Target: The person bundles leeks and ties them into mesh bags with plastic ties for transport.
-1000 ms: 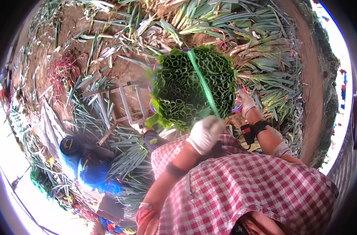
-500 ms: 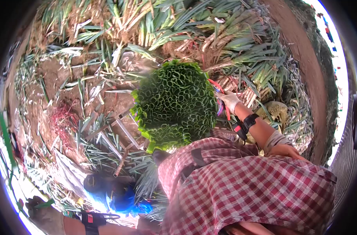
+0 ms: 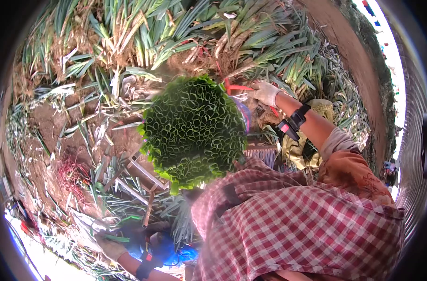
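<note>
A big round bundle of green onions (image 3: 194, 124) stands upright at the centre, its cut, hollow leaf ends facing me. Right of the bundle, my right hand (image 3: 266, 93), in a pale glove, is closed on a red strap (image 3: 240, 87) that runs to the bundle's upper right edge. A purple-blue band (image 3: 244, 114) shows along the bundle's right side. At lower left, well apart from the bundle, is my gloved left hand (image 3: 111, 248). A green onion leaf piece (image 3: 117, 238) lies across its fingers and seems held, though the fingers are blurred.
Heaps of green onions (image 3: 269, 42) lie along the back and right. A metal frame (image 3: 150, 173) stands left of the bundle, near tangled red ties (image 3: 74, 178). A yellow sack (image 3: 307, 150) is at right, and a blue plastic item (image 3: 183, 255) lies near my left forearm.
My left hand has moved right and inward from the lower left edge. My right hand has moved slightly up with the red strap, which now stretches out straighter. My view has shifted a little.
</note>
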Available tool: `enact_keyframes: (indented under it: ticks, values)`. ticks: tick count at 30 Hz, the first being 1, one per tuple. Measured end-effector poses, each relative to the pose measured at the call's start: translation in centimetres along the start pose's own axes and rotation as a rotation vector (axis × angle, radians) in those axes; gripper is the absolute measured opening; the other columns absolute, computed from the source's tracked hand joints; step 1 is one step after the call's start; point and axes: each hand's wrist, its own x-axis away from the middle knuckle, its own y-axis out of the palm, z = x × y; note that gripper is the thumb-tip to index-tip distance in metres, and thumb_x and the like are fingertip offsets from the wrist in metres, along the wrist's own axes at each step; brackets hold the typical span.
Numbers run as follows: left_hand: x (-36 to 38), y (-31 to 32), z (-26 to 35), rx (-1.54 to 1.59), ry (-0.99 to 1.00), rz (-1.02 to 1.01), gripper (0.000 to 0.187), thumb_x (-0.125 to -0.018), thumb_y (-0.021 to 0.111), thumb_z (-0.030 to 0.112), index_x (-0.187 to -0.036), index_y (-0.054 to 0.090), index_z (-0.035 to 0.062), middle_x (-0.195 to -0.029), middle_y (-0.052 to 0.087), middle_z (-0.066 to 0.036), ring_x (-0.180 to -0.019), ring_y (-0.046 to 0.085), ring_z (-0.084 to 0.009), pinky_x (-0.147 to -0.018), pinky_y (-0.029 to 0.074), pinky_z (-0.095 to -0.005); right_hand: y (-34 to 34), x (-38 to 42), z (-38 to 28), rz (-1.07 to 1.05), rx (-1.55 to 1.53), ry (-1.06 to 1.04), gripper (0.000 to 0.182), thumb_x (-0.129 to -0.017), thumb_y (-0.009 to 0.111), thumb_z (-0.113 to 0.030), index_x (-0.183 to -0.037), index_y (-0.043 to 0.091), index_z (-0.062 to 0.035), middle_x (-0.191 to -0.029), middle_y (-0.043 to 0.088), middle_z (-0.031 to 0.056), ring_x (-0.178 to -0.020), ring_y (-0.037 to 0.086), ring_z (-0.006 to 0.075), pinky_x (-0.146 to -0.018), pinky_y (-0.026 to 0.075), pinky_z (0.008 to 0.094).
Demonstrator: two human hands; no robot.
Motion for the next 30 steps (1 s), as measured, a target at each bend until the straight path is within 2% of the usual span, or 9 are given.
enact_keyframes:
  ticks: [6,9,12,16,18,22,23,26,30]
  values:
    - [-2.8,-0.5,-2.3,-0.183,-0.015,-0.142,0.037,-0.080,0.048,0.046,-0.091,0.049,0.0109,-0.097,0.047,-0.002,-0.091,0.043,-0.0164,-0.078,0.033,-0.0368,1.4,-4.0,2.8,0.063,0.576,-0.094,0.038,-0.080,0.047,-0.013,-0.118,0.051,-0.0171,-0.114,0.054,0.0143,-0.095,0.056,0.0329,-0.082,0.045,0.0379]
    - [-2.5,0.5,-2.2,-0.190,0.027,-0.186,0.031,-0.086,0.047,0.040,-0.088,0.049,0.0094,-0.090,0.049,-0.004,-0.082,0.045,-0.0157,-0.071,0.037,-0.0307,2.6,-2.9,-0.4,0.031,0.174,-0.100,0.053,-0.077,0.042,-0.005,-0.128,0.040,-0.0188,-0.126,0.046,0.0165,-0.106,0.052,0.0313,-0.092,0.041,0.0341]
    - [-3.2,0.0,-1.8,-0.168,-0.011,-0.194,0.030,-0.088,0.048,0.039,-0.088,0.049,0.0085,-0.087,0.049,-0.004,-0.077,0.047,-0.0154,-0.067,0.038,-0.0287,3.5,-2.2,-3.9,-0.322,0.473,0.125,0.060,-0.079,0.040,0.003,-0.134,0.033,-0.0212,-0.123,0.050,0.0052,-0.100,0.053,0.0201,-0.087,0.043,0.0277]
    - [-4.8,0.0,-0.6,-0.333,0.079,-0.310,0.033,-0.087,0.049,0.040,-0.090,0.049,0.0074,-0.089,0.048,-0.005,-0.077,0.046,-0.0166,-0.068,0.038,-0.0314,9.2,-6.7,6.6,-0.104,0.251,-0.225,0.045,-0.083,0.045,-0.005,-0.127,0.039,-0.0116,-0.099,0.059,0.0101,-0.086,0.058,0.0211,-0.076,0.045,0.0325]
    - [-3.8,3.0,1.1,-0.373,0.184,-0.135,0.030,-0.085,0.046,0.032,-0.088,0.054,0.0026,-0.083,0.052,-0.006,-0.076,0.048,-0.0168,-0.067,0.038,-0.0290,8.3,-6.0,6.4,-0.160,0.306,-0.176,0.030,-0.081,0.046,-0.007,-0.112,0.046,-0.0073,-0.091,0.059,0.0128,-0.081,0.058,0.0231,-0.072,0.045,0.0336]
    - [-5.7,5.7,5.3,-0.484,0.360,-0.231,0.036,-0.088,0.047,0.033,-0.110,0.054,0.0062,-0.090,0.051,-0.004,-0.081,0.048,-0.0140,-0.076,0.041,-0.0261,7.5,-4.1,6.5,-0.385,1.181,-0.353,0.017,-0.078,0.048,-0.011,-0.081,0.060,0.0012,-0.074,0.060,0.0181,-0.071,0.058,0.0270,-0.066,0.045,0.0358]
    - [-6.9,5.8,6.0,-0.311,0.200,-0.138,0.037,-0.088,0.048,0.033,-0.112,0.053,0.0049,-0.090,0.054,-0.003,-0.081,0.050,-0.0132,-0.075,0.042,-0.0244,7.0,-2.8,5.9,-0.002,0.414,-0.027,0.020,-0.074,0.052,-0.016,-0.082,0.063,-0.0009,-0.068,0.061,0.0131,-0.066,0.061,0.0246,-0.055,0.047,0.0349]
    - [-5.3,6.1,8.2,-0.455,0.273,-0.163,0.046,-0.085,0.050,0.037,-0.120,0.050,0.0077,-0.116,0.050,-0.004,-0.100,0.046,-0.0135,-0.083,0.037,-0.0275,5.7,-1.0,4.8,0.119,0.058,-0.087,0.031,-0.078,0.052,-0.024,-0.093,0.060,0.0009,-0.078,0.061,0.0192,-0.073,0.058,0.0260,-0.066,0.045,0.0362]
    - [-10.6,1.8,5.6,-0.509,0.172,-0.256,0.037,-0.084,0.051,0.026,-0.118,0.053,0.0122,-0.116,0.051,-0.005,-0.102,0.046,-0.0164,-0.092,0.031,-0.0311,5.1,-1.0,6.6,0.080,-0.492,0.131,0.022,-0.084,0.053,-0.024,-0.087,0.058,-0.0022,-0.069,0.050,0.0022,-0.058,0.046,0.0102,-0.056,0.040,0.0270]
